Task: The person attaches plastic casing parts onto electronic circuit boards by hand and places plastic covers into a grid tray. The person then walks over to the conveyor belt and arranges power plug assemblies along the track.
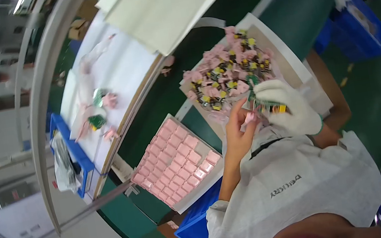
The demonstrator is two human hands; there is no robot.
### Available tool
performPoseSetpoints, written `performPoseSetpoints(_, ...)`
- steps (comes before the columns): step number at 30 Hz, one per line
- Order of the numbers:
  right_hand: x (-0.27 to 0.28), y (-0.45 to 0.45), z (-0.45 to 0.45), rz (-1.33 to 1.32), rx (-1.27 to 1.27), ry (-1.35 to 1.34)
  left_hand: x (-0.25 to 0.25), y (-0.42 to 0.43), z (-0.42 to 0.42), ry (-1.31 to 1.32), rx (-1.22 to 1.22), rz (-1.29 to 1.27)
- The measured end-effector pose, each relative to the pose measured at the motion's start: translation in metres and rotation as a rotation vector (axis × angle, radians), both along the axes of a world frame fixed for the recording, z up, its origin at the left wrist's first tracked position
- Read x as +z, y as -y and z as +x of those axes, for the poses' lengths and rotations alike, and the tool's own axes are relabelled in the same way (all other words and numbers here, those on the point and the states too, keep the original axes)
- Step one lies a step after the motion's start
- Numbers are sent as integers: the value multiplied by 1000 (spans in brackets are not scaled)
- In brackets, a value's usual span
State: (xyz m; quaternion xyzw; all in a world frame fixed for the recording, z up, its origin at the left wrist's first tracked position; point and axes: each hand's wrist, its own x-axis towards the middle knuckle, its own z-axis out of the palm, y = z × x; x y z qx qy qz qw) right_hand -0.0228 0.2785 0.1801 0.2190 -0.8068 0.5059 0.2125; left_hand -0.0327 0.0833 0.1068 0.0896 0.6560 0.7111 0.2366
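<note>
My right hand [286, 103], in a white glove, is closed around a small green circuit board [273, 104] with a yellow-orange component on it. My bare left hand [238, 133] is just to its left, with fingertips pinching a small pink plastic part [250, 117] beside the board. Whether that part is joined to the board is hard to make out. Directly beyond both hands, a heap of pink parts with yellow and dark components [227, 70] lies in a shallow cardboard tray [284, 45].
Left of my arm, a tray of pink square pieces [172, 160] sits above a blue bin [202, 220]. A white table [117, 71] holds boards and pink parts. Another blue crate [73, 154] hangs by the table's end. Pale sheets [167, 7] jut in at the top.
</note>
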Motion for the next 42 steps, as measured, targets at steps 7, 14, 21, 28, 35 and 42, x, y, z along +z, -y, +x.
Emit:
performPoseSetpoints(7, -106, 3, 12, -672, 244, 1327, -70, 13, 10, -317, -17, -316)
performPoseSetpoints(14, -71, 15, 9, -540, 181, 1253, -63, 33, 24, -42, -184, -61)
performPoseSetpoints(21, -43, 0, -12, -1269, 453, 974, -75, 16, 25, 309, 155, 364)
performPoseSetpoints(28, -104, 52, 7, -589, 157, 826, -61, 11, 19, 30, 476, -34)
performPoseSetpoints(35, -128, 70, 11, -1109, 216, 961, -36, 9, 19, -923, 358, -625)
performPoseSetpoints(42, -135, 24, 14, -1685, 595, 1011, -96, 100, 26, -399, 808, -572)
